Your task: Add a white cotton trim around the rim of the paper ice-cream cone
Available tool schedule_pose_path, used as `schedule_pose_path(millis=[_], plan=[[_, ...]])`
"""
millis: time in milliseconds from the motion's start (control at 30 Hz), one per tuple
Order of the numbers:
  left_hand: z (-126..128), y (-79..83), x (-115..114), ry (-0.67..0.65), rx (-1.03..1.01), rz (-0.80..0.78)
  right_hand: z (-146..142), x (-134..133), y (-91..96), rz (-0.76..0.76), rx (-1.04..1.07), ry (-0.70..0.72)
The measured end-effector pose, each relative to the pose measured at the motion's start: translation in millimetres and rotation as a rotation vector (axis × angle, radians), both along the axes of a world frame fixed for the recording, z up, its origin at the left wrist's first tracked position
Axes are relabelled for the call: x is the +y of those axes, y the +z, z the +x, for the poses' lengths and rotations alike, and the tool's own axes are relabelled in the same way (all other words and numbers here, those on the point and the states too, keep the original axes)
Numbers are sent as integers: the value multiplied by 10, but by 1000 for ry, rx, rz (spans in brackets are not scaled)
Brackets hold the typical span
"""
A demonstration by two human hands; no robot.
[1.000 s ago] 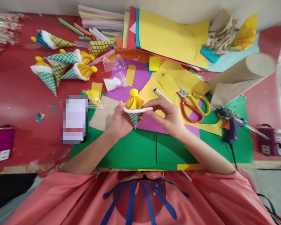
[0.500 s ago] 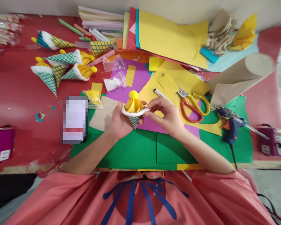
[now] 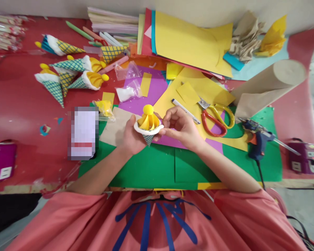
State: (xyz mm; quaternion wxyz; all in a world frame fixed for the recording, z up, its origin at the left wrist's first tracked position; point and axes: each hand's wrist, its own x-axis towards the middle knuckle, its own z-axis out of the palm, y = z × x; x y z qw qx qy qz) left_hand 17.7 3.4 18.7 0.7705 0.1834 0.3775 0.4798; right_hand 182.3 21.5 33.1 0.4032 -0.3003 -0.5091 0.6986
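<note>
In the middle of the head view is a paper ice cream cone [image 3: 147, 139], patterned with dark crossing lines. My left hand [image 3: 133, 137] is wrapped round it from the left and holds it upright. Pleated yellow paper [image 3: 148, 122] fills its mouth, topped by a yellow ball [image 3: 148, 109]. A soft white strip [image 3: 146, 131] runs round the rim, looking like modelling clay. At the rim's right side, my right hand [image 3: 181, 127] pinches the end of this strip between thumb and finger. Left fingertips behind the cone are partly hidden.
Several similar finished cones [image 3: 78, 64] lie at the back left. Right of my hands are scissors [image 3: 214, 118], a marker [image 3: 185, 111] and a glue gun [image 3: 259, 139]. A phone [image 3: 83, 132] lies left. Yellow sheets [image 3: 188, 38] and a brown paper roll [image 3: 272, 83] stand behind.
The cone has tipped slightly toward me and shifted a little left. The white strip's end, which stuck out to the right, now lies closer to the rim, with my right fingers following.
</note>
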Motion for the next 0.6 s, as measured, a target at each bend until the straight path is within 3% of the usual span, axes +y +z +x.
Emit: schedule_pose_path(millis=[167, 400, 600], plan=[[-14, 18, 1, -10, 10, -9, 13, 5, -38, 5, 78, 67], [-50, 52, -12, -65, 72, 108, 17, 15, -66, -12, 35, 80], [-36, 57, -54, -17, 110, 169, 15, 41, -96, -23, 58, 124]])
